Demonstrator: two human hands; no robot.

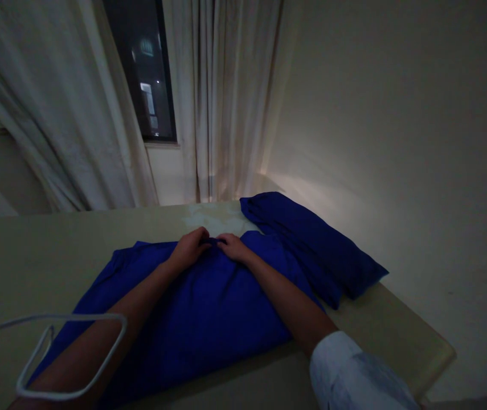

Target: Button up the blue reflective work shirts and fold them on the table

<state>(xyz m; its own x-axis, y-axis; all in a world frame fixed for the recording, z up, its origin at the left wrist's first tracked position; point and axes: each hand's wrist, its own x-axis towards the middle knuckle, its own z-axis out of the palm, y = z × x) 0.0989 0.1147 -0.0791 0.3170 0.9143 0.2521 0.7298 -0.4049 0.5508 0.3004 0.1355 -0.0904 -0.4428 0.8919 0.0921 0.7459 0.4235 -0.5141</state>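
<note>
I have the left hand and the right hand pinching the far edge of the blue cloth, which lies at the near side of this grip, and I judge it light, soft and limp, best held by this edge.

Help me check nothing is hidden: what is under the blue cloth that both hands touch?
The blue cloth lies on a pale surface that shows beyond its edges. Whatever is directly beneath the cloth is covered and cannot be seen.
</note>
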